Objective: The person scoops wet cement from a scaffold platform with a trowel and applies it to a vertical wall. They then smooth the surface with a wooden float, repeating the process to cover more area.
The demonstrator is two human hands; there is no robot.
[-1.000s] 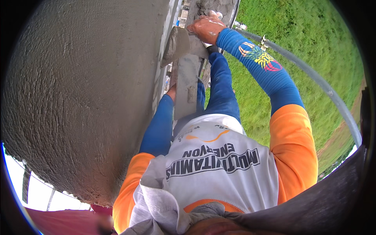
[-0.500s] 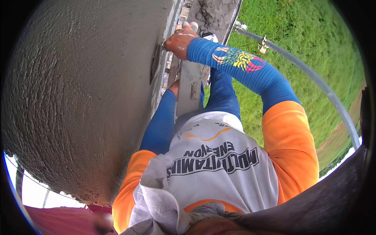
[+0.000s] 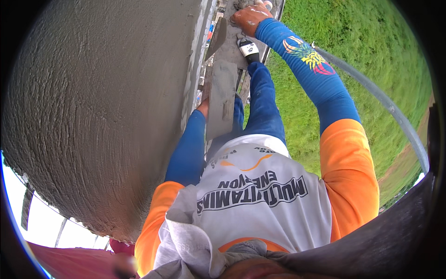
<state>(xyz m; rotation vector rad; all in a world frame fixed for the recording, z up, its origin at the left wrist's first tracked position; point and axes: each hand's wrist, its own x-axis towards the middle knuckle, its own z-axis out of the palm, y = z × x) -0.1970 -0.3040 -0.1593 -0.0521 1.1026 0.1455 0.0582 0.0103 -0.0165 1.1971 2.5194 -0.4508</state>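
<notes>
My right hand (image 3: 252,19) is closed round the handle of a plastering trowel, out over the mortar-smeared plank. The trowel's flat blade (image 3: 217,39) points back toward the wall, standing apart from it. My left hand (image 3: 203,108) shows only in part beside the wall's edge; its fingers are hidden behind a flat grey mortar board (image 3: 221,88) that it holds in front of my legs. A small patch of mortar (image 3: 228,109) sticks to that board. Wet grey plaster covers the large wall (image 3: 102,93) on my left, rough and streaked at its lower part.
A narrow plank (image 3: 232,53) with mortar on it runs ahead, and my foot in a black and white slipper (image 3: 248,48) rests there. To the right, a curved metal pipe (image 3: 381,95) crosses above grass (image 3: 344,28). Red cloth (image 3: 69,262) shows at lower left.
My right hand has drawn the trowel off the wall's edge and moved forward and right over the plank. The left hand and mortar board have shifted only slightly.
</notes>
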